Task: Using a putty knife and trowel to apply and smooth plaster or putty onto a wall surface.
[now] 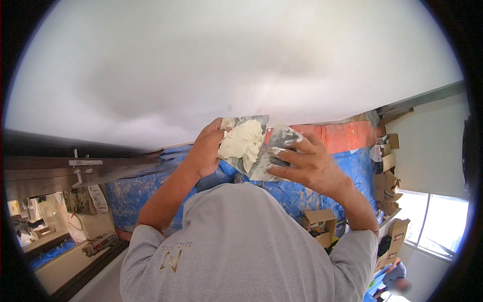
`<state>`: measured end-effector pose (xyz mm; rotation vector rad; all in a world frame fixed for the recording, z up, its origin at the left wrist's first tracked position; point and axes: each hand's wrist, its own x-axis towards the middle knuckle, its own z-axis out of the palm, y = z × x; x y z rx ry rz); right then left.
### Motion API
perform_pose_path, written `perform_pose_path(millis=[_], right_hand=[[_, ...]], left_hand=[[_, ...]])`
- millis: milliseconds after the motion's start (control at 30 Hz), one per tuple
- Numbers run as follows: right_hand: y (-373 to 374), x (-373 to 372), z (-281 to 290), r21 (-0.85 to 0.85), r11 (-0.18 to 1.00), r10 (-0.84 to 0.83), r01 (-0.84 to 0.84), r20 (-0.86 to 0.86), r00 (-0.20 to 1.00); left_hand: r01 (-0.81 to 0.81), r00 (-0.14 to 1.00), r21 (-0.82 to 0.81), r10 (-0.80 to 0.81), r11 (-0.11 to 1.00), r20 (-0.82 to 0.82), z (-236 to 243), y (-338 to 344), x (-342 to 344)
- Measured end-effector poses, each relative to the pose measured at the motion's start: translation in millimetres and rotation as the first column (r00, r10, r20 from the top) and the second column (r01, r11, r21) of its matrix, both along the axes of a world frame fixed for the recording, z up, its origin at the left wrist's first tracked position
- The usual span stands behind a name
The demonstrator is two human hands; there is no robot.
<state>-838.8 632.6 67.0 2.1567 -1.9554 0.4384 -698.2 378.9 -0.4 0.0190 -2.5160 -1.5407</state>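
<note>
The left hand [204,151] was curled firmly around the left edge of a flat scraper plate [264,121] bearing a thick mound of cream putty [244,138]; the right hand [313,163], fingers slightly spread and smeared, gripped a second scraper blade [283,137]. The putty sat between the hands, mostly on the left one's plate (whether the two tools touched at their lower corners, I could not tell). Working the putty between the two tools looked like the step in hand, and the next move seemed to call for a steady left plate and a controlled angle on the right blade. Beyond the hands stretched a smooth white surface [226,50]; below them, a blue sheet [141,196]
</note>
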Motion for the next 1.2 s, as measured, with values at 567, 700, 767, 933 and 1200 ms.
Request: perform_pose_path(millis=[567,700,767,933,1200], right_hand=[[17.1,4.4,-8.9,0.038,0.998,-0.056,0.052,0.103,0.993],[36.9,-34.4,-77.3,-0.207,0.95,-0.025,0.235,0.698,0.716],[43.6,-32.7,-143.7,-0.202,0.84,0.144,0.504,0.978,0.152],[-15.5,-33.0,-280.0,0.107,0.547,0.543,0.83,0.709,-0.45],[-106.4,-83.2,-379.0,0.209,0.047,0.273,0.977,0.938,-0.214]], left_hand=[[-0.239,0.957,0.36,0.158,0.902,0.242,23.6,14.3,-11.1],[-0.374,0.923,0.564,0.353,0.736,0.151,-5.2,-15.4,-29.1],[-0.249,0.968,0.065,0.249,0.966,0.016,10.0,-28.1,-30.2],[-0.225,0.96,0.579,0.076,0.784,0.271,-9.2,-58.0,-34.7],[-0.29,0.855,0.653,-0.118,0.7,0.506,-5.5,-97.8,-55.7]])
